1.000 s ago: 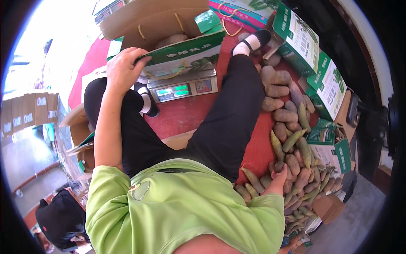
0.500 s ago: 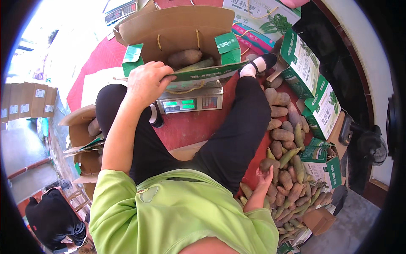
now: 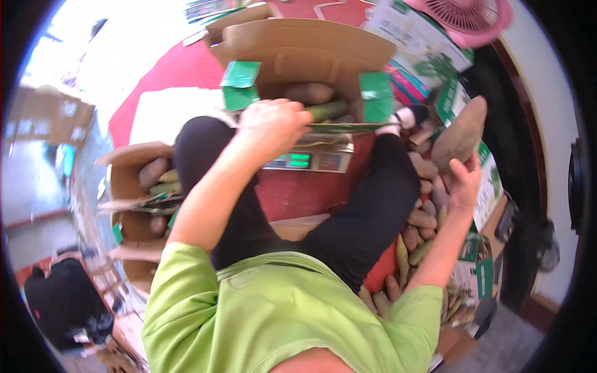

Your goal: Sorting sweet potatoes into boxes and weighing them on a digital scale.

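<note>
In my raised right hand point(image 3: 465, 180) is a large brown oblong vegetable point(image 3: 461, 133), gripped at its lower end and held up on the right. Its exact kind I cannot tell. My left hand point(image 3: 273, 124) grips the near edge of an open cardboard carton point(image 3: 311, 46) with green taped flaps. Inside the carton lie a brown oblong vegetable point(image 3: 309, 94) and a long green one point(image 3: 328, 111). The carton stands on a scale point(image 3: 305, 161) with a lit green display, between my legs.
More brown and green vegetables point(image 3: 423, 219) are heaped right of my leg. Opened cartons point(image 3: 134, 180) holding vegetables stand on the left. A pink fan point(image 3: 463, 15) and a printed box point(image 3: 404, 37) are at the far right. A person in black point(image 3: 65, 304) is at lower left.
My right hand has lifted a brown vegetable from the heap and carried it up and forward. My left hand stays on the carton's edge. The whole view has shifted.
</note>
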Motion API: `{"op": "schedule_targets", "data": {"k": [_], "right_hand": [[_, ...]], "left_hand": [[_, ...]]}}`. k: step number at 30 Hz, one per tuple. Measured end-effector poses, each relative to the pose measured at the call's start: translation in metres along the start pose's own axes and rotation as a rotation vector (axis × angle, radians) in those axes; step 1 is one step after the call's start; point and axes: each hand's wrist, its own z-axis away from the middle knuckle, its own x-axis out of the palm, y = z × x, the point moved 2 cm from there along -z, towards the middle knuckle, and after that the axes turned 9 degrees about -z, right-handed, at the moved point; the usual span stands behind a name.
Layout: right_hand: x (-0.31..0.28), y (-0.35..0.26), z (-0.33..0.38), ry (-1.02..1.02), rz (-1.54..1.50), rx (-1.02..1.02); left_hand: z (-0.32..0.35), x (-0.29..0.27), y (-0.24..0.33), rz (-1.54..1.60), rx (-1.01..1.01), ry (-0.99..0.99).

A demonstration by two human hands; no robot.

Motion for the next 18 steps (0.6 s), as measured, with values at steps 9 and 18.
{"op": "schedule_targets", "data": {"k": [9, 18], "right_hand": [[0.153, -0.004, -0.067, -0.452, 0.491, 0.017], [0.026, 0.044, -0.089, -0.210, 0.649, -0.144]], "left_hand": [[0.004, 0.005, 0.000, 0.069, 0.032, -0.027], [0.003, 0.010, 0.001, 0.070, 0.058, 0.123]]}}
